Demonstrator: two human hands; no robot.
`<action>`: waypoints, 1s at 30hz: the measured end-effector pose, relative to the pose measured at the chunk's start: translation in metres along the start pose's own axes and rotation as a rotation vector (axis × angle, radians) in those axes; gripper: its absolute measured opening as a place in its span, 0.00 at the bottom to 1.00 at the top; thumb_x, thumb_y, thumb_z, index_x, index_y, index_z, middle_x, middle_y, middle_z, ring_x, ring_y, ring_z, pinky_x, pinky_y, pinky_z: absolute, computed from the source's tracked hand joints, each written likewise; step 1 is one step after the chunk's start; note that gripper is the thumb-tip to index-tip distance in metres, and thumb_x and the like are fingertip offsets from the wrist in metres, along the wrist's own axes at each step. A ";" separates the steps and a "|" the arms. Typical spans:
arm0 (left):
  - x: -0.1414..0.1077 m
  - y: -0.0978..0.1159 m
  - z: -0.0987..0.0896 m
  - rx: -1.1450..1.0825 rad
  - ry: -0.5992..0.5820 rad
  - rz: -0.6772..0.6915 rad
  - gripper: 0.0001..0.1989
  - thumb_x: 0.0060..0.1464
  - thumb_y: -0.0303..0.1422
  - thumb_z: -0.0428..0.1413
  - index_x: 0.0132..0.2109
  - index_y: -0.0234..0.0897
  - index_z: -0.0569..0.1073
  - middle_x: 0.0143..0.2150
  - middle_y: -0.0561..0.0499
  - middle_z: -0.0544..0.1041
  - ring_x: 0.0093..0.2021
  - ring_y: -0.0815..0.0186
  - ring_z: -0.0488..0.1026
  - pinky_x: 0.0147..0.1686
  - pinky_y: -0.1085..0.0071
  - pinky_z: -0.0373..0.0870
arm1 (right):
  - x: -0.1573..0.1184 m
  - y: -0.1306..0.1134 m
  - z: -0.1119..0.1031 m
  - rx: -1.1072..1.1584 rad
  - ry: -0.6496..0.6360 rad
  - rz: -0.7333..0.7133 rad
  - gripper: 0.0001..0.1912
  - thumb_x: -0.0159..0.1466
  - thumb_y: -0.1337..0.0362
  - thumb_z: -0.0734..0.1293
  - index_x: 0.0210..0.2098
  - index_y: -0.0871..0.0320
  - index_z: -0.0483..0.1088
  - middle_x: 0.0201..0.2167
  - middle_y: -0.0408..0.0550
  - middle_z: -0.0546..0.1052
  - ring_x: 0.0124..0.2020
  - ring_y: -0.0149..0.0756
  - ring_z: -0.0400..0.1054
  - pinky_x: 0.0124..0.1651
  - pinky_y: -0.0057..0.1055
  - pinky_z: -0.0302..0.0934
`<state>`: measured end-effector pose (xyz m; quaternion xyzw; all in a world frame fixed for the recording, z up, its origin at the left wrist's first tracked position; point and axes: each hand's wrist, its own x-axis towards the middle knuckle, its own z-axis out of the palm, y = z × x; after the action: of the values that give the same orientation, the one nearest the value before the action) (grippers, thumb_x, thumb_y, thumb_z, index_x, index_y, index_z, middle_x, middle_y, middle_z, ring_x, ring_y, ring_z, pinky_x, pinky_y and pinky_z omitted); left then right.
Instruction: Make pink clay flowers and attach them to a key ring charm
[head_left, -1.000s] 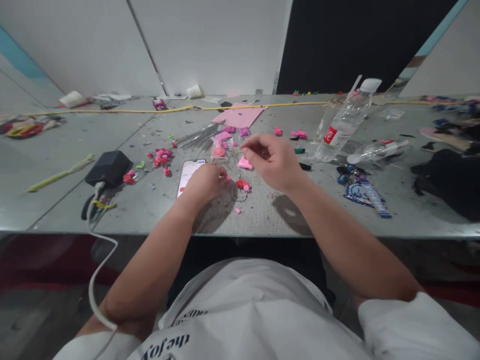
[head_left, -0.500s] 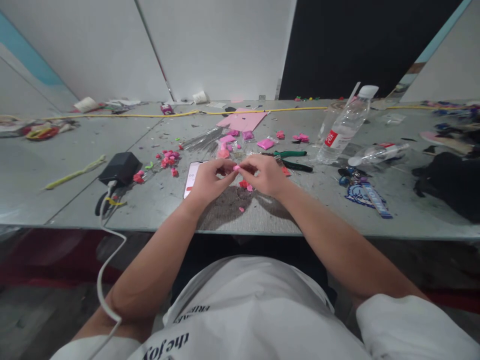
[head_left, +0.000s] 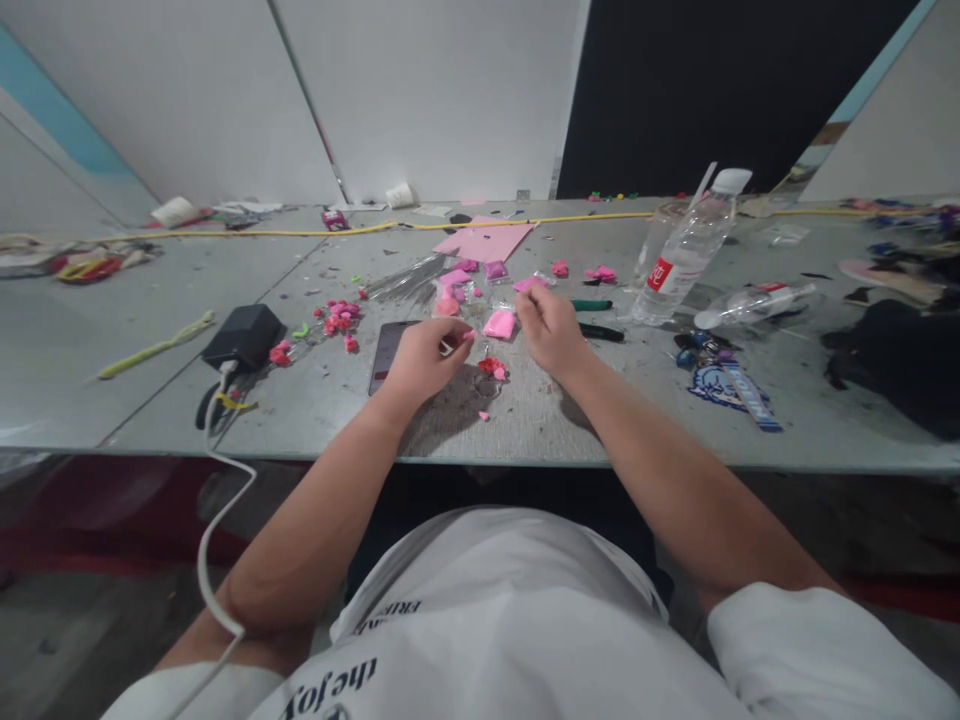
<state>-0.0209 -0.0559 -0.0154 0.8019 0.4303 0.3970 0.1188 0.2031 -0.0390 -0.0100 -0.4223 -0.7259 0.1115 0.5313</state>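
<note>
My left hand point(head_left: 431, 358) pinches a small pink piece point(head_left: 469, 337) between thumb and fingertips, above the edge of a phone point(head_left: 384, 352). To the right, my right hand point(head_left: 549, 325) is closed beside a pink clay packet point(head_left: 499, 323); whatever its fingers hold, if anything, is too small to make out. Between and below the hands lies a red and pink clay piece point(head_left: 492, 367) with a thin wire loop. A tiny pink bit point(head_left: 484, 415) rests nearer the table edge. Green-handled pliers point(head_left: 600, 332) are partly hidden behind my right hand.
Pink and red clay pieces point(head_left: 341, 315) lie left of the phone, near a black adapter point(head_left: 244, 337) with a white cable. A water bottle point(head_left: 686, 255) leans at the right, beside a lying bottle point(head_left: 761, 303). Pink paper point(head_left: 487, 240) lies behind.
My hands have parted. My right hand has moved right, away from the pink piece, which stays in my left hand. The pink packet and red piece show more fully, and the phone screen has darkened.
</note>
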 end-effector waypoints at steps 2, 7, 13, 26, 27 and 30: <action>0.001 -0.005 0.001 0.120 -0.065 0.030 0.11 0.67 0.36 0.57 0.46 0.36 0.83 0.41 0.43 0.85 0.41 0.58 0.79 0.45 0.61 0.74 | 0.001 0.003 -0.001 -0.017 0.006 0.009 0.25 0.77 0.45 0.58 0.26 0.50 0.56 0.20 0.40 0.63 0.24 0.35 0.57 0.33 0.37 0.50; 0.003 -0.010 0.005 0.445 -0.197 -0.001 0.14 0.68 0.37 0.56 0.46 0.36 0.85 0.45 0.37 0.84 0.48 0.50 0.79 0.49 0.55 0.72 | 0.000 0.003 0.003 0.057 -0.098 0.034 0.28 0.72 0.37 0.65 0.28 0.53 0.67 0.23 0.44 0.73 0.28 0.36 0.66 0.36 0.37 0.58; -0.001 -0.003 0.003 0.576 -0.233 -0.133 0.16 0.67 0.40 0.58 0.50 0.36 0.85 0.49 0.34 0.83 0.53 0.41 0.77 0.47 0.51 0.71 | -0.005 0.000 0.006 0.158 -0.155 0.149 0.27 0.62 0.37 0.76 0.29 0.55 0.72 0.24 0.44 0.76 0.27 0.35 0.67 0.34 0.37 0.61; -0.002 0.000 -0.002 0.318 0.109 -0.231 0.10 0.65 0.36 0.58 0.46 0.37 0.81 0.48 0.38 0.81 0.51 0.48 0.77 0.54 0.51 0.71 | -0.007 -0.006 0.002 0.322 -0.095 0.326 0.07 0.63 0.61 0.79 0.37 0.58 0.83 0.28 0.47 0.83 0.29 0.37 0.77 0.39 0.40 0.75; -0.001 0.001 -0.001 0.254 0.090 -0.168 0.09 0.65 0.35 0.57 0.43 0.37 0.80 0.43 0.41 0.81 0.46 0.53 0.78 0.50 0.55 0.72 | -0.008 -0.006 0.002 0.381 -0.097 0.343 0.08 0.62 0.60 0.80 0.37 0.58 0.83 0.30 0.48 0.84 0.30 0.38 0.78 0.40 0.41 0.77; 0.000 0.001 0.002 0.125 -0.007 0.014 0.09 0.65 0.35 0.57 0.36 0.38 0.77 0.36 0.47 0.80 0.36 0.61 0.75 0.42 0.63 0.72 | -0.011 -0.009 0.000 0.514 -0.119 0.336 0.13 0.61 0.56 0.80 0.38 0.58 0.82 0.32 0.49 0.85 0.32 0.38 0.80 0.40 0.40 0.79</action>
<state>-0.0190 -0.0567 -0.0162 0.8121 0.4481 0.3676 0.0674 0.1995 -0.0527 -0.0113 -0.3811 -0.6238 0.4021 0.5513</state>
